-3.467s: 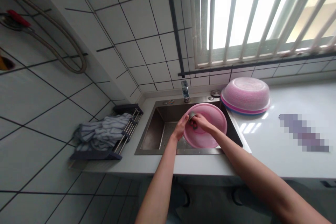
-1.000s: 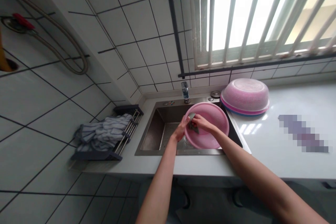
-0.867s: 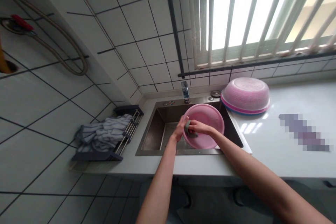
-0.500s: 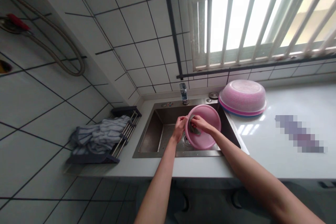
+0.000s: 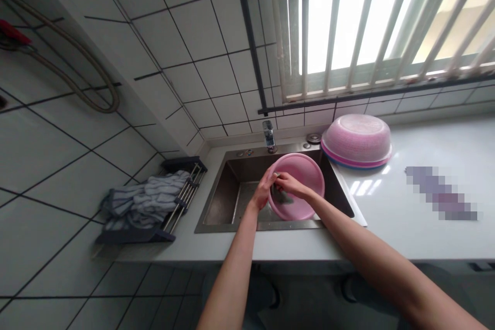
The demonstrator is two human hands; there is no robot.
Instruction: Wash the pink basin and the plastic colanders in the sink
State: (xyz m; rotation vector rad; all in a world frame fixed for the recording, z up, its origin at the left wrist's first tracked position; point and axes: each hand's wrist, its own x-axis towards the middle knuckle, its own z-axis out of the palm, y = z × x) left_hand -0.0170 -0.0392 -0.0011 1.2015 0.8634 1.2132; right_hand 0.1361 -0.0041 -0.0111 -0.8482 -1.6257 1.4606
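Note:
A pink plastic basin (image 5: 309, 203), tilted a little, is held over the right half of the steel sink (image 5: 226, 227). My left hand (image 5: 263, 190) is closed on the basin's left rim, thumb on the inner side. Inside the basin, near that same rim, my right hand (image 5: 288, 183) grips a grey-green cloth (image 5: 284, 198) against the wall. Part of the cloth hangs below my fingers, and the rest is hidden by them. Behind the basin stands the faucet (image 5: 268, 135).
Upturned pink basins (image 5: 358, 139) are stacked on the counter (image 5: 402, 240) right of the sink. A blurred-out patch (image 5: 441, 193) lies further right. At left, a dark rack (image 5: 135, 235) holds a striped cloth (image 5: 149, 200). A barred window (image 5: 367, 26) is behind.
My right hand has moved slightly left with the cloth, up to the rim by my left hand. My left hand sits further around the rim. The view has shifted slightly.

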